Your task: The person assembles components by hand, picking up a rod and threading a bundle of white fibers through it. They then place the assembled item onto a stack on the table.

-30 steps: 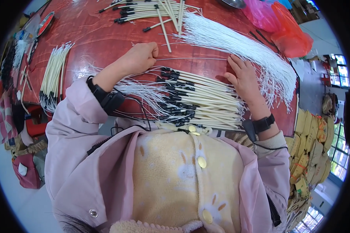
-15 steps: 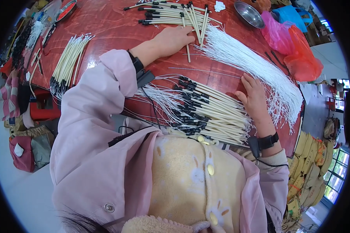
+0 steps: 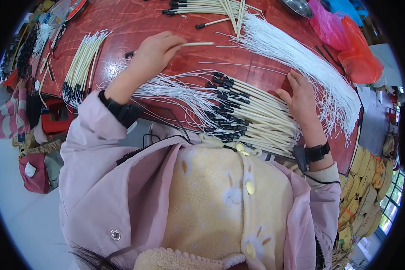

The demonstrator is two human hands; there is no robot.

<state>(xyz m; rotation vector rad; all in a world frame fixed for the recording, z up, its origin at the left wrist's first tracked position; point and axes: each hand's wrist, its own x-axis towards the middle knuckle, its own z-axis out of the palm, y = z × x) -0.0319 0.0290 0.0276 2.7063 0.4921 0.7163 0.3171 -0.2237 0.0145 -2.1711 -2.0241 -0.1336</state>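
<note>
My left hand [image 3: 154, 53] is closed round a thin cream-coloured stick [image 3: 200, 44]. Its pale end points right, and a black tip shows on the hand's other side. My right hand [image 3: 300, 96] rests at the edge of a long bundle of white cords [image 3: 297, 54], thumb apart from the fingers. A single white cord [image 3: 243, 65] runs across the table to its fingertips; whether they pin it, I cannot tell. Between my hands and body lies a pile of cream sticks [image 3: 261, 114] with black ends, white cords [image 3: 171, 92] trailing left from them.
More black-ended sticks [image 3: 198, 8] lie at the table's far side, one apart from them. Another bunch [image 3: 83, 63] sits at the left. A metal bowl [image 3: 299, 6] and pink and red plastic bags [image 3: 357, 54] stand far right on the red table [image 3: 126, 22].
My left hand has moved left and nearer, carrying a stick drawn from the far pile. My right hand stays by the white cords. The whole view has shifted slightly.
</note>
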